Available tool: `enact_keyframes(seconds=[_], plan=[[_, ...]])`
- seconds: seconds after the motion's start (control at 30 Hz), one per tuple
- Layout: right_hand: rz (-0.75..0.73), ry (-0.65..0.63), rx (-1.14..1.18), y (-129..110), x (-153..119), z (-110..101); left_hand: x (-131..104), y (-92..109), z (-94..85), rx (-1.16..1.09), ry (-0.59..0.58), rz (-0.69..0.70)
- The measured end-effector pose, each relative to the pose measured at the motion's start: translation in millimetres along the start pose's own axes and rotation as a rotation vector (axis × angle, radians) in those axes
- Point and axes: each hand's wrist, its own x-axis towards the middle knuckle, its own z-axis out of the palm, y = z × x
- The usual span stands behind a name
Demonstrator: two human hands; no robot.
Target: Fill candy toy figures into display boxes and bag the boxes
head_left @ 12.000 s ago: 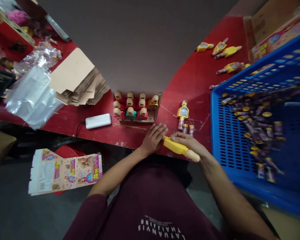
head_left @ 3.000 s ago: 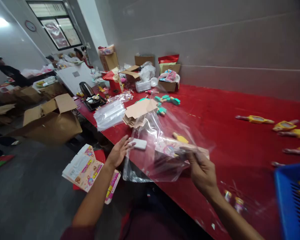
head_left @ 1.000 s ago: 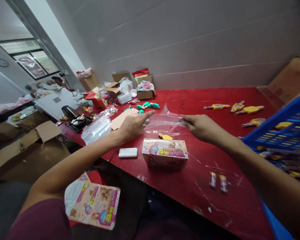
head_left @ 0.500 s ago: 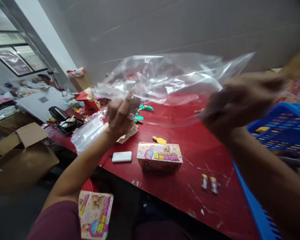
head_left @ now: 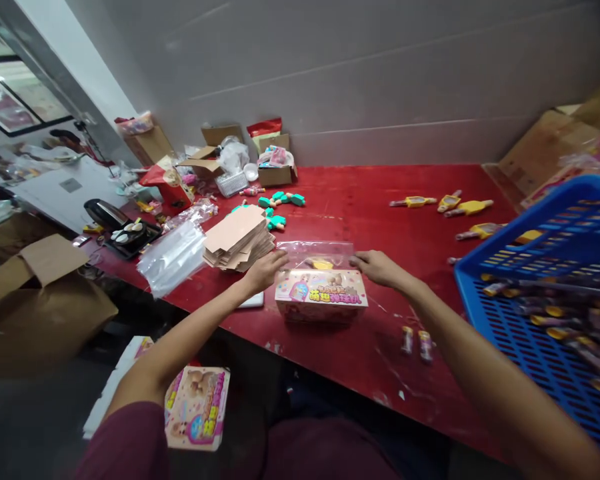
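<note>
A clear plastic bag is stretched low between my two hands, just behind a printed cardboard box. My left hand pinches the bag's left edge by the box's back left corner. On the other side, my right hand grips the right edge with closed fingers. The box stands near the table's front edge, its pink and yellow lettering facing up. Through the film shows a yellow piece. Whether the bag's mouth touches the box, I cannot tell.
Folded cardboard pieces and flat clear bags lie left on the red table. A blue basket of small tubes stands right. Two small tubes lie near the front edge. Printed boxes sit below left.
Both hands have come down from in front of the wall with the plastic bag. It was billowing high in the air and is now held low behind the box.
</note>
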Motion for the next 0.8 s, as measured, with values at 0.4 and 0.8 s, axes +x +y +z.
enact_keyframes(seconds=[0.4,0.8], plan=[[-0.174,0.737,-0.359,26,-90,76,-90,-2,49.1,0.216,0.43,0.061],[-0.43,0.865,-0.363,32,-111,121,-128,-22,84.8,0.667,0.495,0.484]])
